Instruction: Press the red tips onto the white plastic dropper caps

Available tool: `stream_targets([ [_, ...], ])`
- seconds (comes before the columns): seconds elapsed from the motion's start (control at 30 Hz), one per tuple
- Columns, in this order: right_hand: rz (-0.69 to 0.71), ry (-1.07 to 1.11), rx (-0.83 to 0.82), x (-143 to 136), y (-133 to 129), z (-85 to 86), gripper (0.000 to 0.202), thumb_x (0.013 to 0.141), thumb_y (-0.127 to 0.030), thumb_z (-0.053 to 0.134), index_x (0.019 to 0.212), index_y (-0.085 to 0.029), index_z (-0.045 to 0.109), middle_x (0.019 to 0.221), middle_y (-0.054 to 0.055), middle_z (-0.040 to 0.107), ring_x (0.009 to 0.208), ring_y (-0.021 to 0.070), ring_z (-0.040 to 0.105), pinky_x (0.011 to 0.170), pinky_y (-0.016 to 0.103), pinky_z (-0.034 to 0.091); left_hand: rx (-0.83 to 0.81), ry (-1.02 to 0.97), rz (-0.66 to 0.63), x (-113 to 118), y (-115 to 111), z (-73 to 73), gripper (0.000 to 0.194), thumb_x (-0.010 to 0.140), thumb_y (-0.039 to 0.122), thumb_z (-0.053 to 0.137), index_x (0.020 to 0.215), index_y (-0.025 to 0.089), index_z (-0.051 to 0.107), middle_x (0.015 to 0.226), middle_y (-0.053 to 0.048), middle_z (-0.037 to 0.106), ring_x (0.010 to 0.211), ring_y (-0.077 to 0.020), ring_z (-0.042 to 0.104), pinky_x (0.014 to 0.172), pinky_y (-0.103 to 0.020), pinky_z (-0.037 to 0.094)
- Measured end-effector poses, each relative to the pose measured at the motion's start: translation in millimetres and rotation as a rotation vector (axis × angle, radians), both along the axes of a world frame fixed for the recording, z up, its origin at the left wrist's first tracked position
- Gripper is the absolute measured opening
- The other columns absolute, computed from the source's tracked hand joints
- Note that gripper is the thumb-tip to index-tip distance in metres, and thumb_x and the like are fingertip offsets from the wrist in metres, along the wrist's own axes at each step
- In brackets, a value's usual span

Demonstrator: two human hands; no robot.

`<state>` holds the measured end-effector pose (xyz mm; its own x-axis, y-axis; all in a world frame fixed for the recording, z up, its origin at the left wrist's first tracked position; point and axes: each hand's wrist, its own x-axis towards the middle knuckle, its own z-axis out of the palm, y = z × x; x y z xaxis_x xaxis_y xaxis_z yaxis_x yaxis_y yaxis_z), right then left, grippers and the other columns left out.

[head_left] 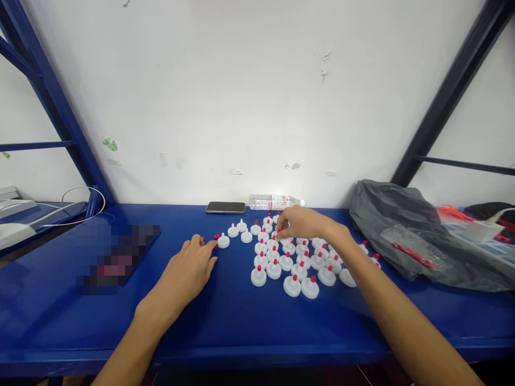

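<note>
Several white round caps with red tips (258, 275) stand in loose rows on the blue table (225, 327). Left of them are several white caps with bare spouts (223, 241). My left hand (192, 264) rests low over the table beside small red pieces (217, 236), its fingers apart; some red pieces are partly hidden by the fingers. At the back of the rows, my right hand (296, 221) pinches the red tip of a white cap (275, 236), which the fingers partly cover.
A phone (226, 207) and a clear bottle (273, 202) lie along the wall. On the right, a dark plastic bag (386, 230) carries a clear packet of red pieces (416, 252). A blurred dark object (124, 257) lies at left. Metal posts (60, 102) flank the table.
</note>
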<state>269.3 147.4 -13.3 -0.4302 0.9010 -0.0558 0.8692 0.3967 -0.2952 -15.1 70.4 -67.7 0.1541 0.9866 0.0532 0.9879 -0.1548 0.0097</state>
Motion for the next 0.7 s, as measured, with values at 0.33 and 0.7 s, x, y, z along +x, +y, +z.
stream_targets([
  [0.33,0.000,-0.020,0.012,-4.0,1.5,-4.2,0.008,0.086,-0.027,0.076,0.080,-0.022,0.078,0.083,0.002,0.079,0.071,0.0183,0.068,0.063,0.031,0.045,0.021,-0.005,-0.036,-2.5,2.5,-1.0,0.035,0.104,0.019,0.046,0.130,0.017,0.070,0.127,-0.017,0.066,0.117,-0.0312,0.067,0.095,-0.041,0.055],
  [0.7,-0.052,-0.026,-0.113,1.3,0.4,1.8,0.014,0.082,-0.033,0.079,0.083,-0.020,0.076,0.089,0.005,0.079,0.073,0.0188,0.069,0.061,0.030,0.045,0.012,-0.006,-0.008,-3.5,5.8,3.9,0.030,0.102,0.014,0.044,0.102,0.021,0.073,0.110,-0.010,0.073,0.101,-0.0289,0.072,0.075,-0.035,0.046],
])
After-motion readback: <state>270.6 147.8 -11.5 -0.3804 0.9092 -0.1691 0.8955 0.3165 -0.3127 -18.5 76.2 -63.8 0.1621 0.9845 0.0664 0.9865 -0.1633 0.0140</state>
